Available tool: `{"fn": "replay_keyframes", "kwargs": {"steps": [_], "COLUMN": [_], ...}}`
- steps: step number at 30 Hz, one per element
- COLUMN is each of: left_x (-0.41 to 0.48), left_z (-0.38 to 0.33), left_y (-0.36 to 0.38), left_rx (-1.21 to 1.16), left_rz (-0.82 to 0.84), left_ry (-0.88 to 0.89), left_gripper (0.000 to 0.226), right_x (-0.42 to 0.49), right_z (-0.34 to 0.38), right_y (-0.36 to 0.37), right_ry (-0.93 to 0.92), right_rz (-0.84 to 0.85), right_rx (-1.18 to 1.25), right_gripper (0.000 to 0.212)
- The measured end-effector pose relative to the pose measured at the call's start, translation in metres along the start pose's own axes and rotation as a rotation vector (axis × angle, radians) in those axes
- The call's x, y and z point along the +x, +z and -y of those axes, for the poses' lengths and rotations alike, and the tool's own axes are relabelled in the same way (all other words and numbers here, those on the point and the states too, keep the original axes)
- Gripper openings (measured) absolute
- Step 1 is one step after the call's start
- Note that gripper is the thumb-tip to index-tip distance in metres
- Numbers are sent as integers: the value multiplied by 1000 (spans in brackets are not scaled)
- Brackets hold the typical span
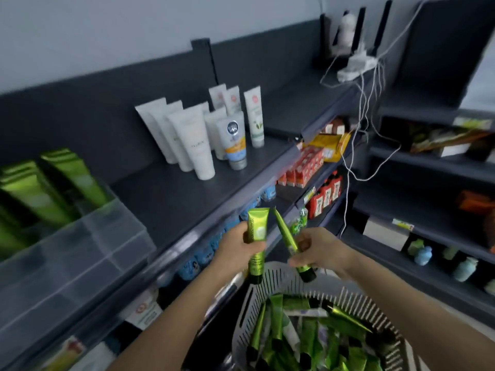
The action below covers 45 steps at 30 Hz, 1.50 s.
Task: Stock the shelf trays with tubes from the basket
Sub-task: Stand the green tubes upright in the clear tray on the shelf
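My left hand (235,250) grips a green tube (256,231) with its black cap down, just above the basket. My right hand (318,250) holds a second green tube (285,236), tilted with its cap pointing down to the right. Both hands are side by side in front of the shelf edge. The grey slotted basket (267,287) below them holds several more green tubes (308,333). A clear plastic shelf tray (80,250) at the left has several green tubes (40,188) standing in it.
White and blue tubes (198,132) stand on the dark top shelf (187,194). Lower shelves carry red packets (308,167) and blue items. White cables (359,124) hang from a power strip at the back right. Another shelf unit stands at the right.
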<state>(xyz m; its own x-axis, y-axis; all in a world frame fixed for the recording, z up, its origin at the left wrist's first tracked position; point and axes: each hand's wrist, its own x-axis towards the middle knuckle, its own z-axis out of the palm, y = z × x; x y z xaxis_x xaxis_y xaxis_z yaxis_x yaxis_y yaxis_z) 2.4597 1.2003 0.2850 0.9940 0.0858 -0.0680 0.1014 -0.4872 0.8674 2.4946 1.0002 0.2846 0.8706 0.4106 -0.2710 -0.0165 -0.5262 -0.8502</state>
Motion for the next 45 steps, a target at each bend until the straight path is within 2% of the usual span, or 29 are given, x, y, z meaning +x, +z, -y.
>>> {"fn": "replay_keyframes", "kwargs": {"steps": [4, 9, 13, 19, 25, 28, 29, 33, 36, 45], "left_x": [-12, -39, -66, -114, -155, -169, -172, -180, -180, -177], "left_z": [-35, -58, -64, -44, -29, -20, -17, -10, -6, 3], "left_y": [-49, -119, -180, -263, -327, -354, -361, -381, -390, -403], "left_rx": [-41, -28, 65, 148, 225, 315, 331, 418, 543, 837], "left_rz": [-163, -350, -493, -639, -794, -859, -877, -887, -796, -679], "left_ry": [131, 230, 279, 200, 108, 66, 54, 36, 49, -8], "left_gripper": [10, 45, 32, 37, 15, 33, 32, 26, 26, 32], "right_x": [-8, -8, 1, 7, 14, 18, 18, 21, 31, 47], "right_z": [59, 131, 184, 242, 275, 290, 296, 314, 322, 328], "right_y": [3, 29, 65, 137, 194, 220, 228, 255, 274, 310], "right_ry": [-134, -298, -355, -435, -442, -448, -456, -529, -527, -606], "right_rz": [-103, -117, -16, 96, 154, 130, 113, 21, -69, -174], "right_rx": [106, 268, 369, 335, 365, 376, 384, 355, 199, -69], "right_gripper": [23, 23, 14, 12, 16, 19, 21, 27, 36, 38]}}
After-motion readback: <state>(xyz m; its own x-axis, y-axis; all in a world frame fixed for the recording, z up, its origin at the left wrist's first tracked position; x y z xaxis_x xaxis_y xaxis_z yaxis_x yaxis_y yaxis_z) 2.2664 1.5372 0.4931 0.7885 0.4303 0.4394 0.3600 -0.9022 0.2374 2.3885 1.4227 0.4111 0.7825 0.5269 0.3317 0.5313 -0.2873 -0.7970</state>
